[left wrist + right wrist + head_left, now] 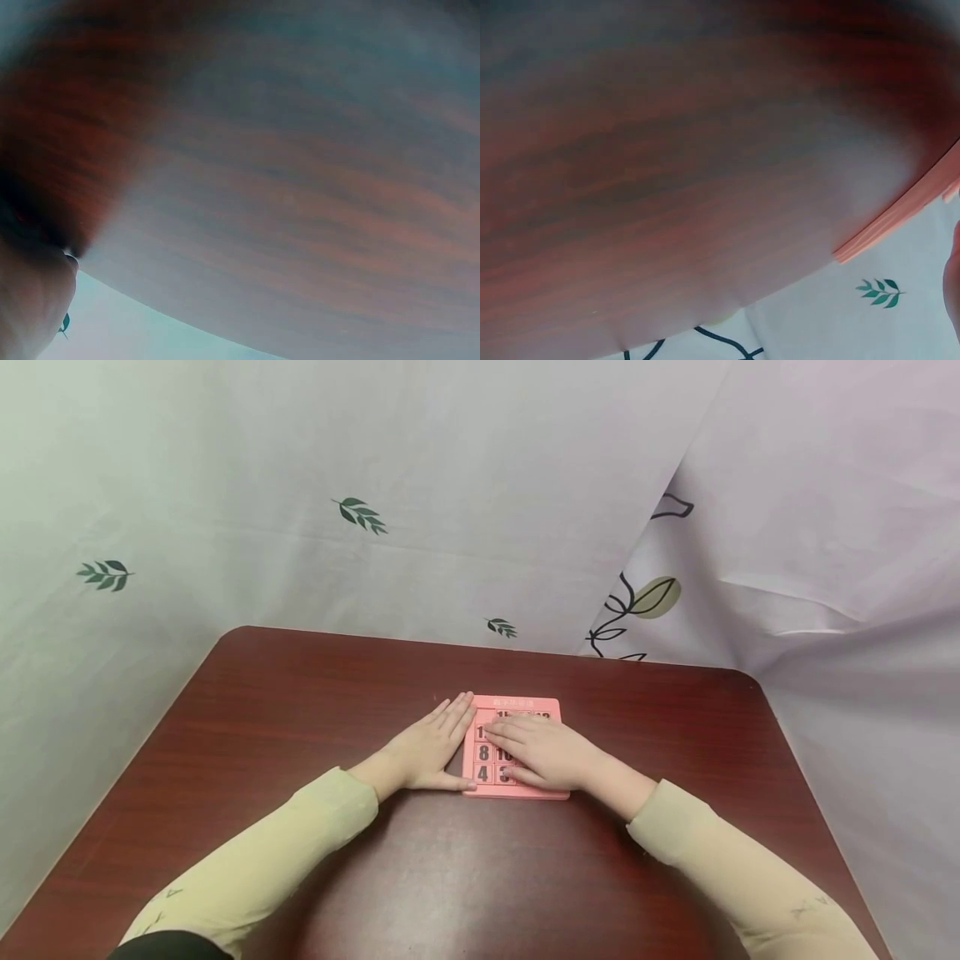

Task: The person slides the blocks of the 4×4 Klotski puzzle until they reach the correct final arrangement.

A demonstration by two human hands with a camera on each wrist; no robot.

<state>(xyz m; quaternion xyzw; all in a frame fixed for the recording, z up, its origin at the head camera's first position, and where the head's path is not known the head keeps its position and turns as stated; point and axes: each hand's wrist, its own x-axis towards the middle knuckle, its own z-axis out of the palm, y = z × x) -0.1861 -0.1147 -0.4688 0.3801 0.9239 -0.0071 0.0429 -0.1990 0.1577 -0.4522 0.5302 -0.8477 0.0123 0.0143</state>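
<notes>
A pink sliding number puzzle lies flat on the table, with black numbers on its square tiles. My left hand rests along its left side, fingers straight and angled up the edge, thumb reaching to the lower left corner. Over the tiles lies my right hand, its fingers extended to the left and covering much of the middle and right side. Tiles 8 and 4 show at the left. In the right wrist view the puzzle's edge appears at the right; the left wrist view catches only part of the left hand.
The dark red wooden table has rounded far corners. Behind it hangs a pale curtain printed with green leaves, with a fold at the right. Light sleeves cover both forearms.
</notes>
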